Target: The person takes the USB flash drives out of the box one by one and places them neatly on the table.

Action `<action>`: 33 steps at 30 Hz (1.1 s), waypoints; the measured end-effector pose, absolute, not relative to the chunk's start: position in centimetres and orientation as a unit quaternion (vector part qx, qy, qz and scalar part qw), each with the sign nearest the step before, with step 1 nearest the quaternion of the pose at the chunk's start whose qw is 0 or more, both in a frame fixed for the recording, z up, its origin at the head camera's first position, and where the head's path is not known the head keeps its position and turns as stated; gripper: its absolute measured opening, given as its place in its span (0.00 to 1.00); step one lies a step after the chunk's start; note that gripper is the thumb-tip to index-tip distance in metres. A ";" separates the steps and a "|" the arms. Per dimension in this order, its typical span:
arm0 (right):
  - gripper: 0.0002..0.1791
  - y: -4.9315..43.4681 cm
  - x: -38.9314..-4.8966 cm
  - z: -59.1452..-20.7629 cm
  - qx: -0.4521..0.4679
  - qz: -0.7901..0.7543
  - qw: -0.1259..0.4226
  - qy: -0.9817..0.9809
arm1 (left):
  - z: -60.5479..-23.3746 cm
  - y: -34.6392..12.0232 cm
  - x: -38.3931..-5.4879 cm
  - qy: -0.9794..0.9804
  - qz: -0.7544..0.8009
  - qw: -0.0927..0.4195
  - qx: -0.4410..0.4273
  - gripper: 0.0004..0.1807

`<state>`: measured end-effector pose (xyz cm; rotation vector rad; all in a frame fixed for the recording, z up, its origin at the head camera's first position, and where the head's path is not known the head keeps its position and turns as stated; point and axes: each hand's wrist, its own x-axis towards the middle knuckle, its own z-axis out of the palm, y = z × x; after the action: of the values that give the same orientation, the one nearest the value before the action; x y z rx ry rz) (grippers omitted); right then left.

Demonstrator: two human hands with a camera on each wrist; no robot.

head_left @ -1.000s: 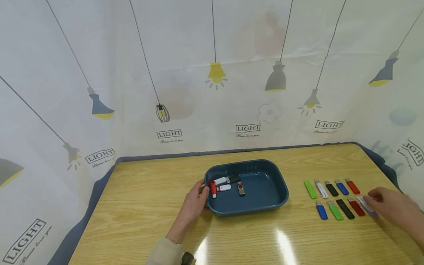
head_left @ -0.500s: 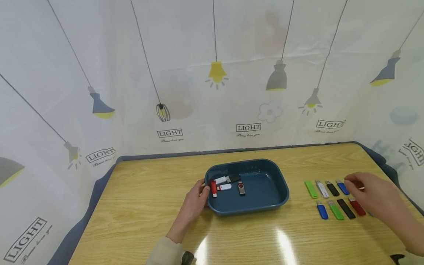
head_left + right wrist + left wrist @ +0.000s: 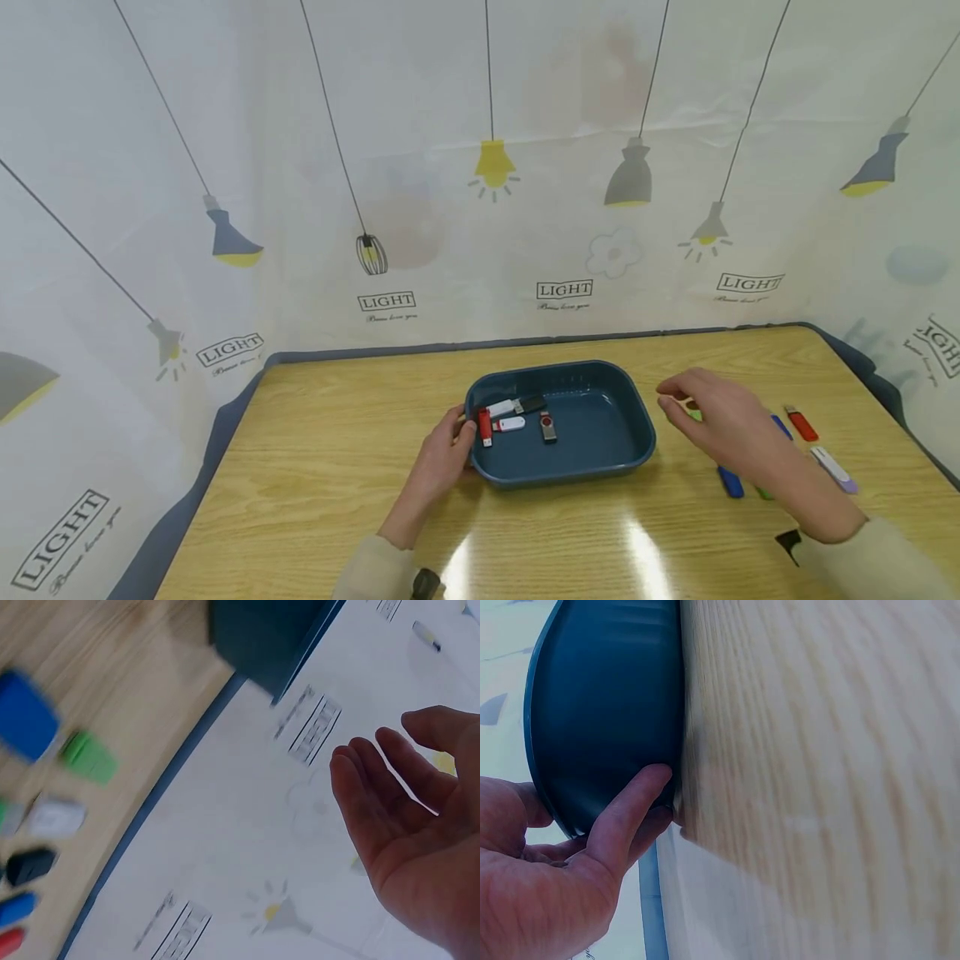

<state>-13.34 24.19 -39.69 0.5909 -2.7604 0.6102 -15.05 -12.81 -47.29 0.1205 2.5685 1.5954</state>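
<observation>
Broadly, backdrop point(image 3: 420, 108): white cloth printed with hanging lamps and the word LIGHT, rising behind the counter's far edge and at both sides.
Counter point(image 3: 322, 467): pale wood grain, two bright streaks of glare on its nearer part.
Tray point(image 3: 596, 442): dark blue, upright, about midway along the counter, its back rim near the far edge.
Right hand point(image 3: 731, 421): above the counter, just right of the tray and apart from it; fingers gently bent and loosely spread, tips of thumb and forefinger apart.
Left hand point(image 3: 442, 454): pinching the tray's left end, thumb over the rim, fingers against the outer wall.
Sticks in the tray: red stick point(image 3: 484, 427) by the left wall; white-and-red stick point(image 3: 512, 424) just beside it; white stick point(image 3: 498, 408) and black stick point(image 3: 532, 404) end to end; steel stick point(image 3: 549, 428) nearer the middle.
Sticks on the counter, toward its right edge: purple-and-white stick point(image 3: 828, 465) nearest that edge; another red stick point(image 3: 801, 423); blue stick point(image 3: 731, 483); another blue stick point(image 3: 782, 426), partly hidden by the right arm; another black stick point(image 3: 30, 865), blurred in the right wrist view.
</observation>
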 end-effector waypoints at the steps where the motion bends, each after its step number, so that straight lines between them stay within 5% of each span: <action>1: 0.07 23.4 -13.5 -39.7 0.210 0.211 0.129 -0.946 | -47.3 -12.8 -15.1 0.847 0.527 0.059 0.040 0.25; 12: 0.15 17.0 -15.9 -41.0 0.239 0.177 0.077 -0.952 | -47.2 -12.8 -15.0 0.849 0.523 0.060 0.039 0.25; 33: 0.36 11.1 -18.2 -43.3 0.125 0.101 -0.068 -0.985 | -47.1 -12.8 -15.0 0.848 0.524 0.062 0.040 0.25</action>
<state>-18.17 11.09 -43.33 0.4116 -3.2348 0.3309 -14.98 -12.79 -47.09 0.1219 2.5655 1.5847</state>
